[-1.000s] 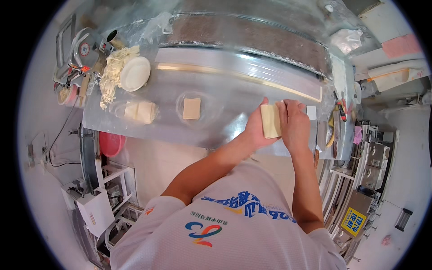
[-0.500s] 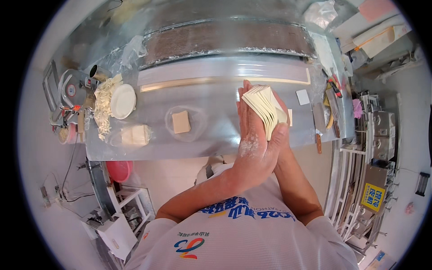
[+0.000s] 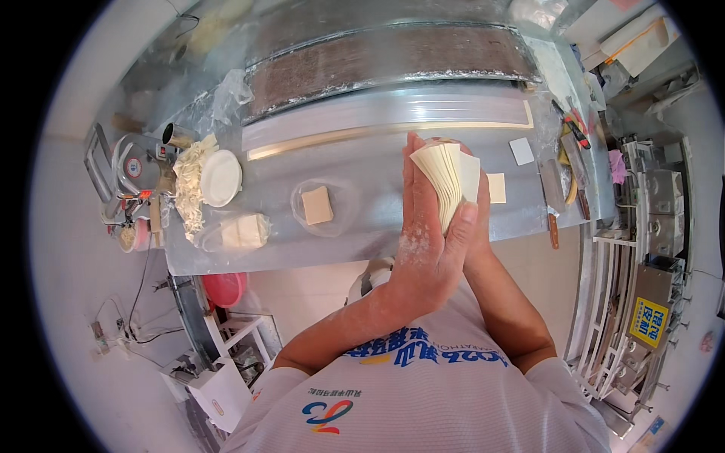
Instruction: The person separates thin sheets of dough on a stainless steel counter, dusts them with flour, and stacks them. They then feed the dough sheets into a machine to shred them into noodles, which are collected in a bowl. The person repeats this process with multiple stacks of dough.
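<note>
A thick stack of pale yellow square dough wrappers (image 3: 438,177) stands on edge between my two hands above the steel table (image 3: 362,234), its layers fanned slightly. My left hand (image 3: 424,226), floury near the wrist, presses against the stack's left side with fingers straight up. My right hand (image 3: 479,215) supports it from the right and behind, its fingers mostly hidden. A single square wrapper (image 3: 496,188) lies on the table just right of my hands. Left of them, a smaller square stack (image 3: 317,205) rests on a clear plastic bag.
At left are a bagged block of wrappers (image 3: 245,232), a heap of dough trimmings (image 3: 192,185), a white dish (image 3: 221,178) and a metal scale (image 3: 130,164). Wooden-handled knives (image 3: 553,226) and a white square card (image 3: 521,151) lie at right. A long framed strip (image 3: 377,128) crosses the back.
The stack has turned more upright between my hands, and its layers look closer together. The whole view has shifted slightly, so the table appears farther right.
</note>
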{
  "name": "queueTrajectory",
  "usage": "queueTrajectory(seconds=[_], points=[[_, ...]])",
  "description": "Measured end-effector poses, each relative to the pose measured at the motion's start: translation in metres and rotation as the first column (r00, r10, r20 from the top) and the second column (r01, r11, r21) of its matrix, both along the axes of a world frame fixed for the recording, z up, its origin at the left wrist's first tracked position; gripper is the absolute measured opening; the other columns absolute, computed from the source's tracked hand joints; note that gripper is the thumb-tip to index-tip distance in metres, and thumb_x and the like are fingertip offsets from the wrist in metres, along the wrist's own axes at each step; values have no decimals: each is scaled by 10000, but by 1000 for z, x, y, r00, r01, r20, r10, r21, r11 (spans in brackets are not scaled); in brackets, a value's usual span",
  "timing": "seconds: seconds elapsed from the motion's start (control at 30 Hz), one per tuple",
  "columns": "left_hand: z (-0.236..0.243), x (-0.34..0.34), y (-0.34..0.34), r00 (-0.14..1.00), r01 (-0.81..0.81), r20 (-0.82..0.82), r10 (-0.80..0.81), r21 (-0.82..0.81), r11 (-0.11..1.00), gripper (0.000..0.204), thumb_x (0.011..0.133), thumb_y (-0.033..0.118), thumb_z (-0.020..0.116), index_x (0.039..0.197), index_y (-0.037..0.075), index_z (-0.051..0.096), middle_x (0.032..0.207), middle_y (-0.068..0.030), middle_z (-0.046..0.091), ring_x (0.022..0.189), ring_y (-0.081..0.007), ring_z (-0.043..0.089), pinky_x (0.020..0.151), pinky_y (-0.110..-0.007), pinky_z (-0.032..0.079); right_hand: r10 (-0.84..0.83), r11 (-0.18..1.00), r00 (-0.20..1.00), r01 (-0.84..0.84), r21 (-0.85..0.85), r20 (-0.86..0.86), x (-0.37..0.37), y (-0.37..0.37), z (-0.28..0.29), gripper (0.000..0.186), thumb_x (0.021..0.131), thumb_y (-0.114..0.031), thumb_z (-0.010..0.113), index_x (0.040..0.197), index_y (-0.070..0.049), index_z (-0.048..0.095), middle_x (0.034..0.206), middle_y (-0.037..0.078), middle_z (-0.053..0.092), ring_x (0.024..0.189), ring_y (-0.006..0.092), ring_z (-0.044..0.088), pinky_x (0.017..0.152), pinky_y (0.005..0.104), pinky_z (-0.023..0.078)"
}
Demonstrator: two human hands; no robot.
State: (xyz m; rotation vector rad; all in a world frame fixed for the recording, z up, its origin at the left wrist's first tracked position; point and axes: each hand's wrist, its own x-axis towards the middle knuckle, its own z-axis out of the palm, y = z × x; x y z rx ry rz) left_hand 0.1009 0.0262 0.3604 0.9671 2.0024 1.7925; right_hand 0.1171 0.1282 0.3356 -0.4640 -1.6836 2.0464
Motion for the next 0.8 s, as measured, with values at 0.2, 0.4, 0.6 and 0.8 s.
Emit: queueTrajectory(seconds=[0.2, 0.4, 0.6, 0.8], points=[[19, 8, -12, 975, 47, -216, -50, -18, 999, 757, 1071, 262, 613, 1649, -55, 241, 1745, -321, 107, 1618, -534, 92, 1285, -606, 148, 60, 995, 998, -62, 79, 31, 0, 25, -10, 249, 986, -195, 695, 1164, -27, 654, 1048, 42, 714, 902, 115, 664, 785, 283, 526], [-26, -21, -31, 933, -157, 336, 130, 51, 986, 545, 1148, 307, 482, 1588, -6, 408, 1647, -182, 424, 1562, -298, 357, 1276, -423, 269, 109, 994, 980, -113, 12, 167, -11, 56, 31, 233, 1096, -221, 592, 1158, -14, 677, 931, 13, 705, 796, 72, 623, 721, 244, 515], [-86, -32, -11, 875, 227, 439, -204, 0, 974, 483, 1096, 263, 592, 1510, 27, 514, 1538, -105, 549, 1374, -227, 562, 1146, -431, 461, -37, 924, 976, -48, 380, 214, -23, 32, 51, 339, 1100, -310, 620, 1000, 8, 678, 814, 17, 655, 737, 107, 538, 696, 302, 488], [-100, -10, 29, 186, -202, 821, -540, 569, 797, 493, 994, 67, 679, 1472, 77, 560, 1418, -55, 617, 1261, -237, 612, 1062, -429, 500, -157, 903, 951, 29, 430, 266, -35, 9, 47, 390, 1104, -337, 596, 1038, 32, 700, 861, 64, 704, 793, 122, 605, 734, 318, 515]])
